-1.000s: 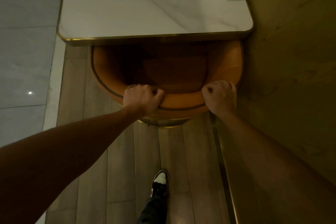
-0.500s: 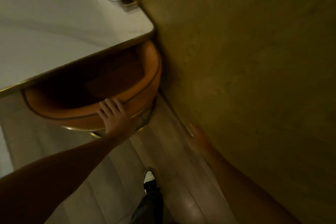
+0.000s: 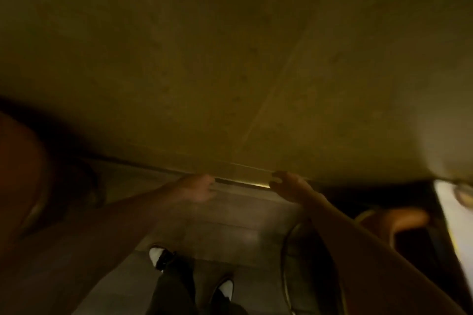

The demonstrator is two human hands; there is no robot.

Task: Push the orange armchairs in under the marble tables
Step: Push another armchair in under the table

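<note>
Orange armchair point(image 3: 399, 220) at right edge of frame, beside marble table point(image 3: 450, 225) (blurred). Left hand point(image 3: 197, 188), right hand point(image 3: 289, 185) mid-frame near wall point(image 3: 230, 59) base, both empty; curl unclear. Chair likely heavy, padded, stiff: push on backrest rim, both hands.

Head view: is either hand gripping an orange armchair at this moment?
No. The left hand and right hand both hang free in front of the wall, touching no chair.
</note>
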